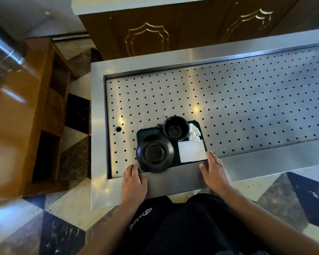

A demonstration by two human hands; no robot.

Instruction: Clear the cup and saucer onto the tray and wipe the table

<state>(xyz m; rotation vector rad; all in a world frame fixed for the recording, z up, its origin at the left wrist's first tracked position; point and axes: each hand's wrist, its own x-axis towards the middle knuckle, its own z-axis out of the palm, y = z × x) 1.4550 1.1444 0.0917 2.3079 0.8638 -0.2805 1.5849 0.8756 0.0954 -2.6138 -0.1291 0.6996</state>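
Observation:
A dark green tray [175, 162] lies in the recessed, perforated steel counter [228, 100], near its front edge. On the tray stand a black cup [175, 128] at the back, a black saucer [155, 153] at the front left, a flat white napkin [192, 151] at the front right and a crumpled tissue [194, 133] behind it. My left hand [134, 178] rests at the tray's front left corner, fingers on the steel rim. My right hand [214, 172] lies at the tray's front right corner, fingertips touching its edge. Whether either hand grips the tray, I cannot tell.
The steel rim [173, 177] runs between my hands. A brown wooden cabinet [155, 32] stands behind the counter. A wooden shelf unit [44, 115] is on the left, on the chequered marble floor [66, 208]. My dark trousers [182, 227] fill the bottom.

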